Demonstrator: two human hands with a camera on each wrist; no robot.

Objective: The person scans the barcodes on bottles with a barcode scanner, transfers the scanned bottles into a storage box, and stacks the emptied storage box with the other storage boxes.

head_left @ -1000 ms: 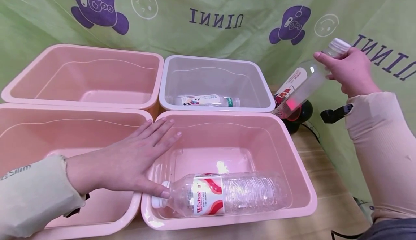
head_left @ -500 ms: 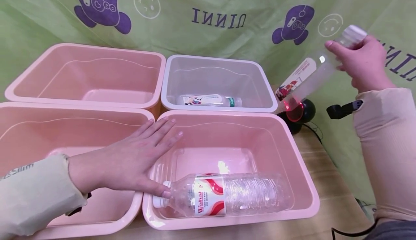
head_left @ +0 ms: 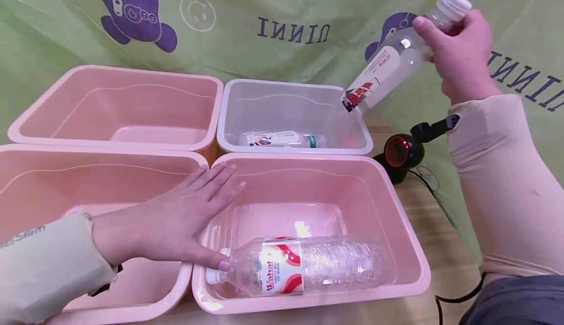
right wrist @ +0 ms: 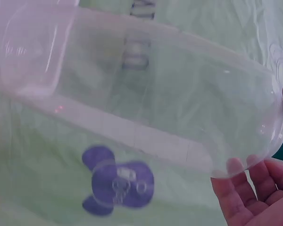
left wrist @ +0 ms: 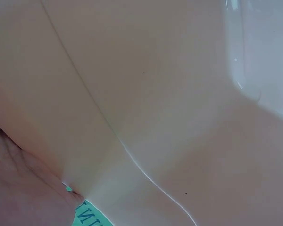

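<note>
Held by the neck in my right hand [head_left: 464,56], a clear plastic bottle [head_left: 379,78] slants down to the left. Its lower end overlaps the right side of the grey bin [head_left: 282,101] in the head view. Right wrist view: my fingers [right wrist: 259,181] curl at the neck end of the see-through bottle [right wrist: 146,89]. My left hand [head_left: 172,222] lies spread across the adjoining rims of the two front pink bins, its thumb by the white cap of a large water bottle [head_left: 282,266] in the front right pink bin [head_left: 308,304]. The left wrist view shows my palm [left wrist: 33,188] beside a bin wall.
A smaller labelled bottle [head_left: 275,139] lies in the grey bin. Another pink bin [head_left: 132,97] stands at the back left, and the front left pink bin [head_left: 101,168] is under my left arm. A black device [head_left: 403,151] with a red glow and a cable sits right of the bins.
My right hand moved slightly right, then up and left with the bottle, from beside the grey bin to over its right edge. My left hand has stayed in place.
</note>
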